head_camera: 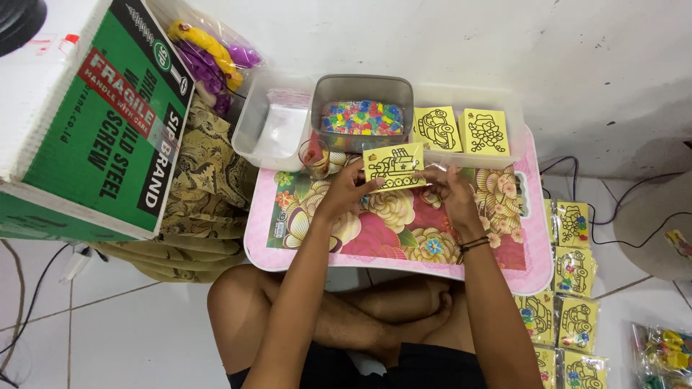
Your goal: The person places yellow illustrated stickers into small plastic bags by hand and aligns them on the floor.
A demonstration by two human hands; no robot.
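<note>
We see a yellow card (393, 166) with a black line drawing held above the flowered tray (504, 252), our left hand (344, 193) pinching its left edge and our right hand (450, 193) pinching its right. Just behind it sits a grey tub (360, 90) of coloured bits beside two more cards (461, 131), and packets (573, 270) lie on the floor to the right.

Green cardboard box (94, 122), perhaps yarn (209, 61).

A small pink lap table (537, 270) with a floral top is standing at frame centre on the white tiled floor (137, 338). A clear plastic tray (254, 133) and a small glass cup (315, 157) are resting along its far edge. Yellow picture cards (574, 272) are lying on the floor at lower right.
</note>
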